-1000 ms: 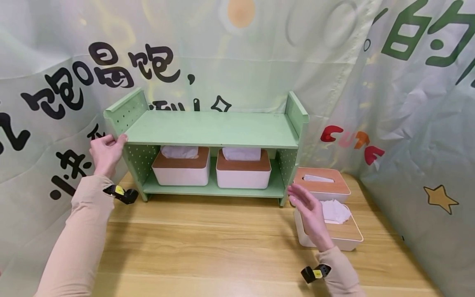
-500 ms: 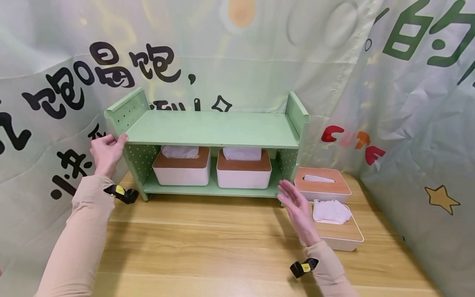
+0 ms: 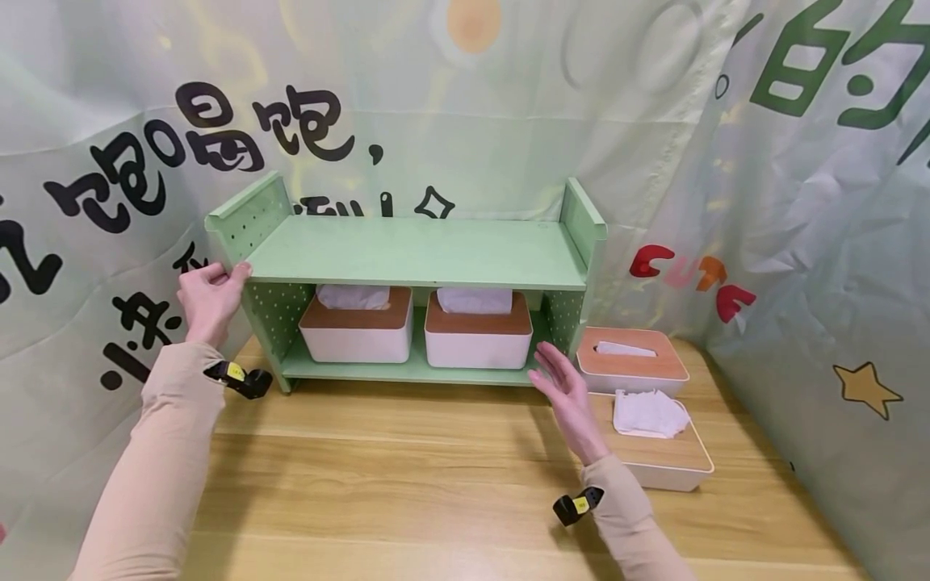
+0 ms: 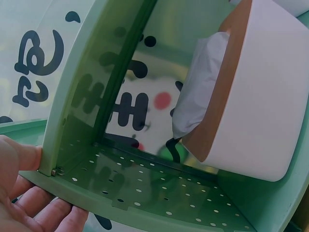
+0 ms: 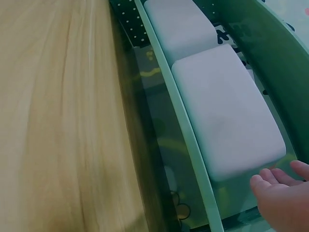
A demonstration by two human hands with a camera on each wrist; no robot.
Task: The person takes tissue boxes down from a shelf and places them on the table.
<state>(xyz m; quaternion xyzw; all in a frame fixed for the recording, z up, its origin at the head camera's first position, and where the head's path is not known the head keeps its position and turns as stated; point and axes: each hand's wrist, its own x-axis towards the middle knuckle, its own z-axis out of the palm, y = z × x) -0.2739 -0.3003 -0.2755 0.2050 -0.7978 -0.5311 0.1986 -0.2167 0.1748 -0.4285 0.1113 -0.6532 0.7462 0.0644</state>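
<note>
A green two-tier shelf (image 3: 417, 250) with perforated sides stands on the wooden table. My left hand (image 3: 211, 303) grips its left front edge where the upper board meets the side; in the left wrist view the thumb lies on one face and the fingers curl around the other. On the lower tier sit two white tissue boxes with brown lids, a left one (image 3: 353, 345) and a right one (image 3: 476, 351). My right hand (image 3: 570, 403), fingers extended and holding nothing, is near the shelf's lower right front, close to the right tissue box's end (image 5: 231, 111).
Two more tissue boxes stand on the table right of the shelf: a farther one (image 3: 630, 379) and a nearer one (image 3: 672, 478) with tissue sticking out. Printed cloth (image 3: 472, 145) hangs behind and at both sides. The wooden table (image 3: 407, 476) stretches in front.
My right hand has moved left and slightly forward, from over the nearer loose box toward the shelf's lower right corner. My left hand keeps its grip, and the shelf and boxes stay put.
</note>
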